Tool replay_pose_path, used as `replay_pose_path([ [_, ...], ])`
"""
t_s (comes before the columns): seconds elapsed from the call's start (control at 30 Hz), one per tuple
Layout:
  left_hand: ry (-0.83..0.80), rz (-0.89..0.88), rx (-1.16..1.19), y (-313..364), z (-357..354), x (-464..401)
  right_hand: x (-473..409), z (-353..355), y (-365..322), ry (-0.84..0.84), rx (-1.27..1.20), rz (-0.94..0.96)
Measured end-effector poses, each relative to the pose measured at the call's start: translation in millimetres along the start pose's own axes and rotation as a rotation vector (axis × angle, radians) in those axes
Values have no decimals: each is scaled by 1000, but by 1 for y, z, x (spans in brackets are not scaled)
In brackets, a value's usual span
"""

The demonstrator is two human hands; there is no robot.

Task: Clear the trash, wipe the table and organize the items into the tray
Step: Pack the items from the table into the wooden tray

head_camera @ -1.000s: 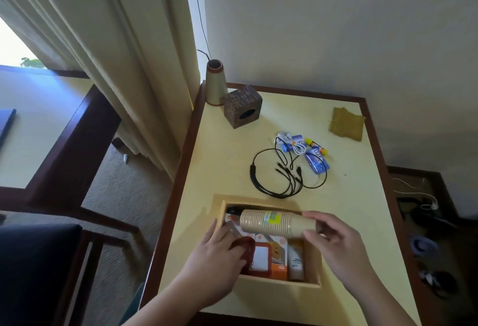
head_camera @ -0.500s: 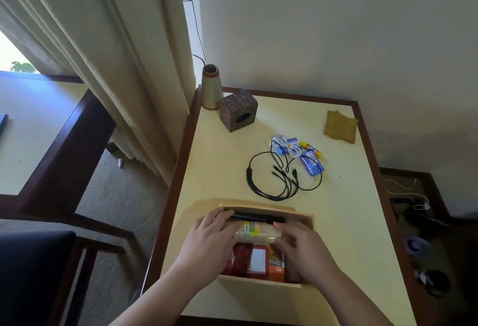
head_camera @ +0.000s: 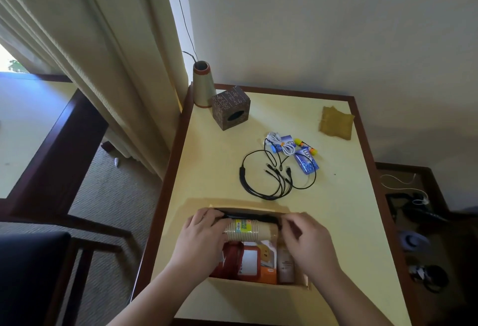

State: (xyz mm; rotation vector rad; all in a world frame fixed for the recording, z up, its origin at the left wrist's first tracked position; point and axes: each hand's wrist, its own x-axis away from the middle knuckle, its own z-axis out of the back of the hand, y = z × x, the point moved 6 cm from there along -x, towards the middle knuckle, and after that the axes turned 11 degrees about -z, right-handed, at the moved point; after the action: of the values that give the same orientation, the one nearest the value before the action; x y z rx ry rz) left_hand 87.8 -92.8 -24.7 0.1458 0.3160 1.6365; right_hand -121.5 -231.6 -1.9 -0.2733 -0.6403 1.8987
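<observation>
A shallow wooden tray (head_camera: pixel 258 286) sits at the near edge of the yellow table (head_camera: pixel 214 170). Across its back lies a stack of paper cups (head_camera: pixel 249 230) on its side, in front of a black item (head_camera: pixel 248 215). My left hand (head_camera: pixel 201 237) holds the stack's left end, and my right hand (head_camera: pixel 305 240), blurred, curls its fingers at the right end. Red and orange packets (head_camera: pixel 249 261) and a small bottle (head_camera: pixel 284 262) fill the tray's front. Mid-table lie a black cable (head_camera: pixel 269 178), a white cable (head_camera: pixel 280 144), blue packets (head_camera: pixel 306 162) and a yellow marker (head_camera: pixel 305 144).
A yellow cloth (head_camera: pixel 336 122) lies at the far right corner. A brown cube box (head_camera: pixel 231 111) and a cone vase (head_camera: pixel 203 85) stand at the far left corner, by the curtain. A dark chair (head_camera: pixel 28 274) stands left of the table, with clutter on the floor to the right.
The cup stack has come down from above the tray into its back part. Both hands followed it down and now sit at its two ends.
</observation>
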Motion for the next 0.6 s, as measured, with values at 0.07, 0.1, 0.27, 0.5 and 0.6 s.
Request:
replay_pose_path([
  [0.07,33,27,56,1,2,-2,-14,13,7,60,-63,-24],
  [0.1,50,51,79,1,4,-4,-22,18,11,82,-90,-46],
  [0.27,35,157,129,6,9,-20,-71,27,32,87,-144,-186],
  [0.5,-135,227,202,1,-22,-28,-135,12,65,13,-76,-367],
  [0.6,-134,238,181,0,-28,-27,-162,9,81,25,-55,-413],
])
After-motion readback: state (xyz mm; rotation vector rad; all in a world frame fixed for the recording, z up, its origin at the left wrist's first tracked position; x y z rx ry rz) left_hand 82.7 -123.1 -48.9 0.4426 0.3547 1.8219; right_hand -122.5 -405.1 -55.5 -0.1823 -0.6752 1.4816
